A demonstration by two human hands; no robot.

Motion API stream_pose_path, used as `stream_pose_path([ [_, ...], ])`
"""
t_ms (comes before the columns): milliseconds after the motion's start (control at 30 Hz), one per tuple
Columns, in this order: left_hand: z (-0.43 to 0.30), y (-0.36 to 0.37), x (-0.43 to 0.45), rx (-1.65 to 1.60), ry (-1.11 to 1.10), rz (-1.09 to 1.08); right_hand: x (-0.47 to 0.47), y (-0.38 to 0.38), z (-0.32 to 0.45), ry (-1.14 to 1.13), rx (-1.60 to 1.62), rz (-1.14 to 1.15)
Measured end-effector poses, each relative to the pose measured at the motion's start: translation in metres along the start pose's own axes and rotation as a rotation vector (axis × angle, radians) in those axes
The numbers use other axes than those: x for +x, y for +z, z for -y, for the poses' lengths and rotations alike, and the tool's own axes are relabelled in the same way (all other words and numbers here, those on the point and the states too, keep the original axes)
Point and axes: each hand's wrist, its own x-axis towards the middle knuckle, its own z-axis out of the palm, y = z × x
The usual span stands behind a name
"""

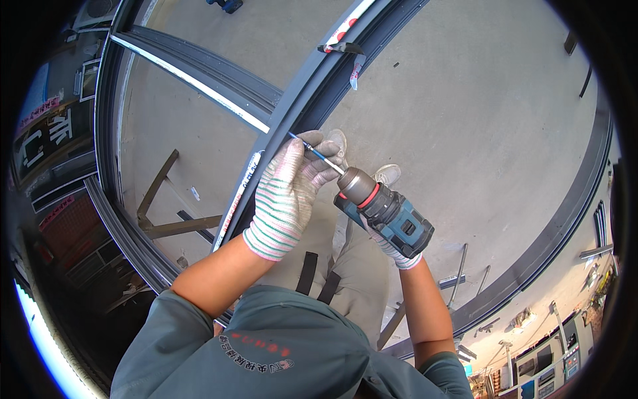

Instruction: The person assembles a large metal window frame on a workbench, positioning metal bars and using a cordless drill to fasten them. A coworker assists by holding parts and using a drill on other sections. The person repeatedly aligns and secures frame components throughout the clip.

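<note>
My left hand, in a white glove with green and pink stripes, has its thumb and fingers around the front of a long bit with blue parts. The bit's tip is at the side of a dark grey metal profile frame; whether it touches cannot be told. The bit sits in the chuck of a blue and black cordless drill. My right hand, gloved too, holds the drill by its handle, mostly hidden under the tool body.
A crossbar joins the frame's long sides. Torn protective tape hangs from the near profile. Brown metal stand legs stand below at left. Another blue tool lies on the floor at the top. A long dark profile curves along the right.
</note>
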Motion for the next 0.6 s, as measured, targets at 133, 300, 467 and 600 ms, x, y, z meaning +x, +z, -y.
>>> stream_pose_path([
  [133,0.003,-0.007,0.006,0.0,0.048,0.058,0.002,0.002,0.005,-0.025,0.005,-0.101],
  [300,0.004,-0.02,0.003,-0.012,0.043,0.036,-0.018,-0.003,0.0,0.066,0.122,-0.012],
  [467,0.019,-0.012,0.009,-0.083,0.086,-0.002,-0.057,-0.017,-0.019,0.271,0.124,0.059],
  [600,0.025,-0.008,0.009,-0.185,0.088,-0.042,-0.067,-0.031,-0.025,0.657,0.893,-0.069],
])
